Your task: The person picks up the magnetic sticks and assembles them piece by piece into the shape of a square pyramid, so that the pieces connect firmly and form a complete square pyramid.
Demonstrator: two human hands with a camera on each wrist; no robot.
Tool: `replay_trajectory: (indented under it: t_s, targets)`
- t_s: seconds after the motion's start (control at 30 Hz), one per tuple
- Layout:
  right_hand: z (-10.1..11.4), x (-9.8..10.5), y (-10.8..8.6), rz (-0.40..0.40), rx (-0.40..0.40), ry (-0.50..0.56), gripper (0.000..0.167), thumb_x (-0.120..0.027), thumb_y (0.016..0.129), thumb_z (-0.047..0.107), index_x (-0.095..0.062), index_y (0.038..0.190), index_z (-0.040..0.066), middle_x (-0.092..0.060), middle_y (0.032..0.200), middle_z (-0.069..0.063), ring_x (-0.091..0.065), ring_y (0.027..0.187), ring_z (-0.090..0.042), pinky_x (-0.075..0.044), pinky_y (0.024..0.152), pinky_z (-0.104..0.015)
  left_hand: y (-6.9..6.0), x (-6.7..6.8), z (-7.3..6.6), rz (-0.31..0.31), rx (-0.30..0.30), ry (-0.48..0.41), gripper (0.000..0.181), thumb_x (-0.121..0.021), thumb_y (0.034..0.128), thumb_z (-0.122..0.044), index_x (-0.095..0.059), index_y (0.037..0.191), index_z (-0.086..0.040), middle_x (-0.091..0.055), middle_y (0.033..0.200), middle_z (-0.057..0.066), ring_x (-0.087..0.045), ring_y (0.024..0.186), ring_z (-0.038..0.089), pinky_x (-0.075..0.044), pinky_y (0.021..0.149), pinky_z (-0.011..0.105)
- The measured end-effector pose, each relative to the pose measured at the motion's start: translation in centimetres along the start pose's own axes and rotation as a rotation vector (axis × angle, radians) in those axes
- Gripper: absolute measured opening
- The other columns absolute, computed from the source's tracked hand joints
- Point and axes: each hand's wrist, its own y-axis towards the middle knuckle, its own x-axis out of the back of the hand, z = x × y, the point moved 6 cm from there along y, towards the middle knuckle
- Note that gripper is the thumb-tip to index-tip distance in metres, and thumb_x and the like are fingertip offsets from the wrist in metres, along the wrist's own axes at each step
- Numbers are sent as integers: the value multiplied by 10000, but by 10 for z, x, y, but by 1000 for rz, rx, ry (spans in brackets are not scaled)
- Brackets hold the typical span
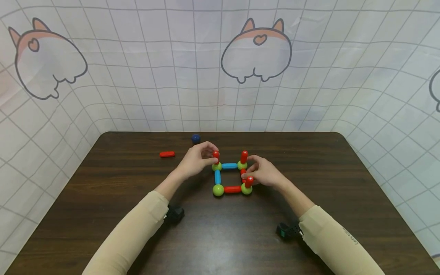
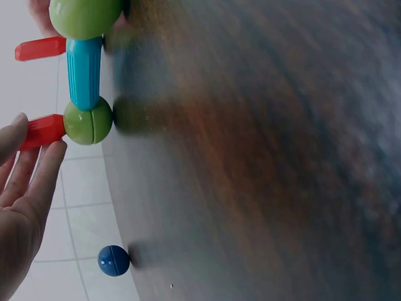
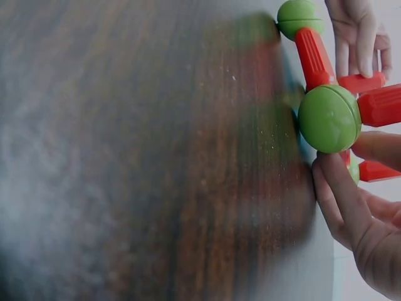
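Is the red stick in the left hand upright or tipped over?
Upright: the left hand pinches the red stick, which stands atop a green ball.

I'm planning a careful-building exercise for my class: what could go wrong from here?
The left hand pinches an upright red rod; a sideways tug might loosen it from its green ball.
The right hand, at the red side rod, is close to the front upright rod and could knock it.
The blue ball, near the table's far edge, might roll off if nudged.
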Motion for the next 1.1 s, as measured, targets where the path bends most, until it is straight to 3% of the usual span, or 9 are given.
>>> replay_trajectory:
  t_s: [0.23, 0.53, 0.67, 1.1]
  targets:
    - [2, -2, -4, 12, 0, 31, 619, -798, 912, 111, -447, 1401, -34, -647, 1053, -191, -711, 774, -255, -615, 713, -388, 3, -2, -2, 10, -7, 26, 278, -751, 949, -64, -653, 1209, -56, -698, 1098, 41, -668, 1033, 203, -554, 901, 380]
    - [8, 6, 2, 4, 183, -138, 448, -706, 973, 109, -575, 1388, 0, -661, 1231, -189, -682, 885, -246, -586, 763, -377, 1, 0, 1, 32, 8, 14, 358, -771, 931, -62, -631, 1260, -88, -687, 1140, 44, -647, 1068, 218, -532, 944, 407]
    - [9, 5, 5, 16, 207, -155, 368, -685, 994, 109, -645, 1349, 20, -655, 1306, -169, -679, 892, -236, -581, 781, -364, -2, 4, 1, 41, -7, -7, 369, -763, 931, -41, -617, 1269, -61, -687, 1156, 68, -647, 1089, 240, -523, 964, 430]
    - [6, 10, -5, -25, 167, -277, 309, -792, 925, 250, -700, 1170, 84, -689, 870, -40, -609, 706, -193, -503, 643, -343, -10, 18, 9, 46, 11, -18, 391, -761, 935, -51, -607, 1293, -19, -631, 1269, 221, -630, 1156, 310, -503, 993, 479]
